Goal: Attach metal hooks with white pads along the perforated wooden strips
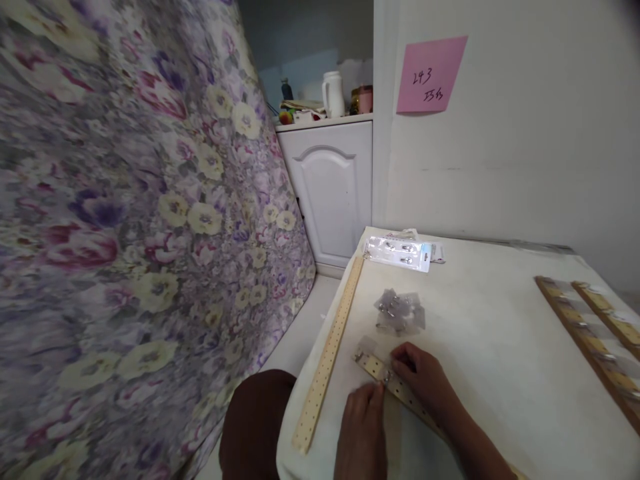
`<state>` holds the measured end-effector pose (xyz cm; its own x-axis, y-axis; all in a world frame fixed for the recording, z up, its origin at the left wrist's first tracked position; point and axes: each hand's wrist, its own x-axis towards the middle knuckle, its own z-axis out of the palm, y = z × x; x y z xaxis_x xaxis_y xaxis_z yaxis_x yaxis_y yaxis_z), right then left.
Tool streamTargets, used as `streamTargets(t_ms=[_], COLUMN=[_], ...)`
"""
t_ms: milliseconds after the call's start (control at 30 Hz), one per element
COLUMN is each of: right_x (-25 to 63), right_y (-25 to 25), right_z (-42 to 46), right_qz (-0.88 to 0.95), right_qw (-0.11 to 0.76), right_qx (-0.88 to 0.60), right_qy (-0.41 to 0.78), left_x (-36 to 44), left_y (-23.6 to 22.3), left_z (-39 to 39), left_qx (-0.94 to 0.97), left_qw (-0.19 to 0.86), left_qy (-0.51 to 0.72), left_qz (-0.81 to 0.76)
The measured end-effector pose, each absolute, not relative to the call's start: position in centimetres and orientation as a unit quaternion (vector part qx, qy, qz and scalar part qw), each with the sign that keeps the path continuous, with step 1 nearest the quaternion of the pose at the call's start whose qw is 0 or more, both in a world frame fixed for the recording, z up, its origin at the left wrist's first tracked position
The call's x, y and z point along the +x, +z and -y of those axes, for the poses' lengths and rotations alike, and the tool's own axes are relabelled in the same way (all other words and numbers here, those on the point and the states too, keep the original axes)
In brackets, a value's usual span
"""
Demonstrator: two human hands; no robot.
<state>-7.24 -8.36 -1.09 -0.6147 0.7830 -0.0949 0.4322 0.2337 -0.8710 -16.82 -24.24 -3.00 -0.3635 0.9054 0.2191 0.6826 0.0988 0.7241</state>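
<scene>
A pale yellow strip [406, 396] with rows of small holes lies slanted across the near part of the white table. My left hand [363, 427] is closed, thumb and forefinger pinching at a small metal hook [387, 378] on the strip. Beside the strip's upper edge my right hand [423, 373] is curled, its fingertips together; what they hold is hidden. Another metal hook [359, 357] with a clear plastic square sits at the strip's far end. Beyond the hands lies a pile of clear plastic squares with metal hooks [400, 310].
A longer perforated strip [330, 353] runs along the table's left edge. Packaged hooks [399, 253] lie at the back. Brown-edged strips [590, 340] bearing clear pieces lie at right. A floral curtain [150, 233] hangs at left; a white cabinet [333, 187] stands behind.
</scene>
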Motion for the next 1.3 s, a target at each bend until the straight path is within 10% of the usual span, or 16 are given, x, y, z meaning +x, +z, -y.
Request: streamTargets(t_ms=[1300], right_x=[-7.2], right_y=[-1.4], right_z=[8.3], right_qz=[0.761], right_qw=[0.192], right_qx=[-0.392], right_qy=[0.48], left_x=[-18.2], left_y=[-1.5], left_z=[21.5], left_qx=[0.564], left_qw=[0.05], left_qy=[0.314], left_qz=[-0.763])
